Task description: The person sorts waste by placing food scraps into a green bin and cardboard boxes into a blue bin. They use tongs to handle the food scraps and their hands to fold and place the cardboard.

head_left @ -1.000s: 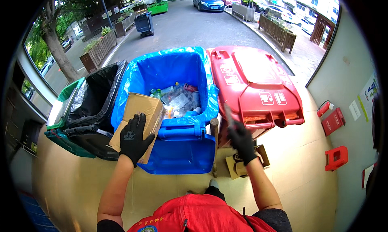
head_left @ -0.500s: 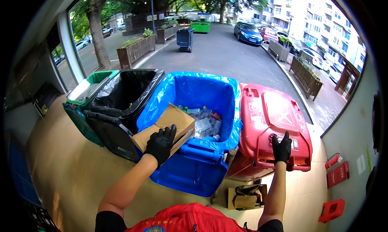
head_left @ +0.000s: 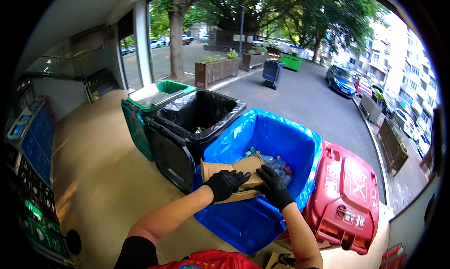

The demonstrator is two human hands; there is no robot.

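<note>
A flattened-looking brown cardboard box [head_left: 249,164] with its flaps spread is held over the near rim of the blue bin [head_left: 302,140]. My left hand [head_left: 226,184], in a black glove, grips its left side with the fingers reaching across the cardboard. My right hand [head_left: 276,187], also gloved, has hold of the right side, its fingers over the edge and partly hidden. Clear plastic bottles [head_left: 280,167] lie inside the blue-lined bin beyond the box. A pair of scissors [head_left: 345,211] rests on the lid of the red bin, apart from both hands.
Left of the blue bin stand a black-lined bin [head_left: 176,145] with its lid hanging down and a green bin [head_left: 138,135]. The red bin [head_left: 344,184] is closed, at the right. Another cardboard box [head_left: 276,259] sits on the floor. Planters and parked cars line the road.
My right hand has left the red bin's lid, where the scissors now lie, and come to the cardboard box beside my left hand. The view has swung left.
</note>
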